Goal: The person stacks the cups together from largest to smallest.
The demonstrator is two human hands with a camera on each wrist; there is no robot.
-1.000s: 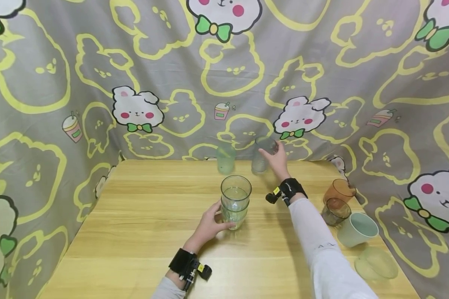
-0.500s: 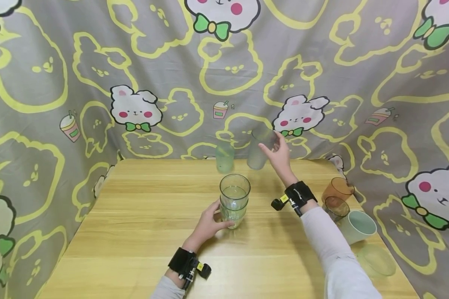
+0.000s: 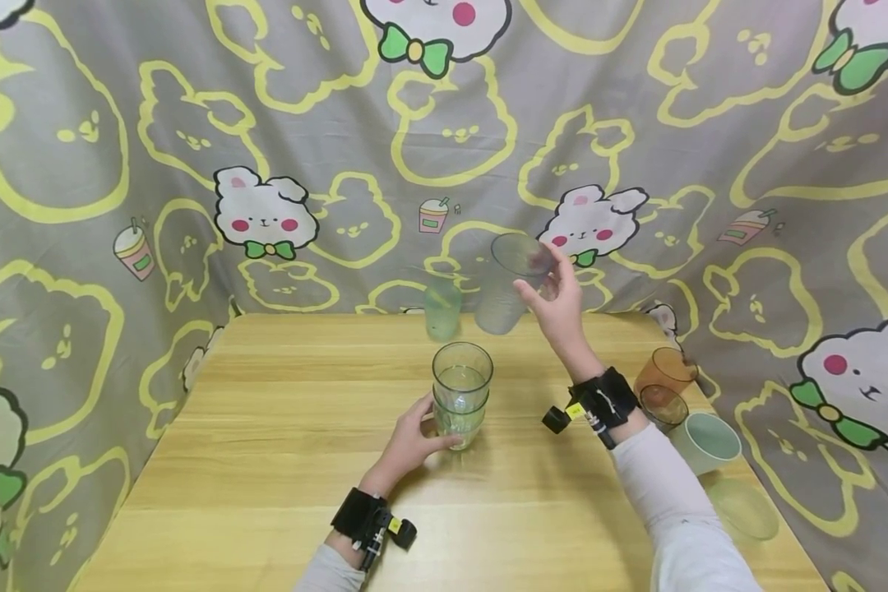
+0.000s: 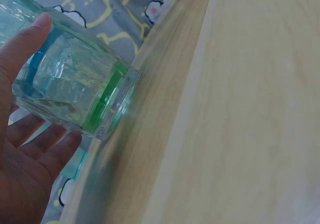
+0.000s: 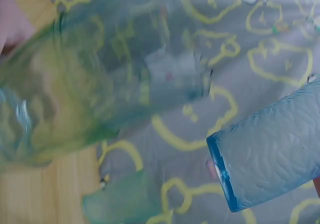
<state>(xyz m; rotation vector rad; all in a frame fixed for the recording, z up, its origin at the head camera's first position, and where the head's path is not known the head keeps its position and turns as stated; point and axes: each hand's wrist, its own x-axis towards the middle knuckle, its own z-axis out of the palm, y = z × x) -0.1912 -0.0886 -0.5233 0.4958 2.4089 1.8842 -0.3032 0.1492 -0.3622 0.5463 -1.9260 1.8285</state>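
Note:
My left hand (image 3: 410, 444) curls round the lower part of a stack of clear, green-tinted drinking glasses (image 3: 462, 386) standing on the table. The left wrist view shows the thumb along one side of the stack (image 4: 75, 77), fingers on the other. My right hand (image 3: 562, 304) grips a ribbed bluish-grey tumbler (image 3: 497, 300) near its rim. This tumbler is tilted, its mouth leaning right, and is raised at the table's back edge. In the right wrist view, rippled texture covers the tumbler's wall (image 5: 275, 149). A pale green cup (image 3: 442, 312) stands just left of it.
Along the right edge of the wooden table (image 3: 266, 444) are an orange cup (image 3: 662, 368), a brown-tinted glass (image 3: 662, 404), a mint cup (image 3: 699, 448) and a pale yellow-green vessel (image 3: 743, 508). A patterned grey curtain (image 3: 355, 123) hangs behind and beside the table.
My right hand has lifted the bluish-grey tumbler upward, and the tumbler has tilted more. The right forearm has shifted to the right. My left hand stays at the stack of glasses.

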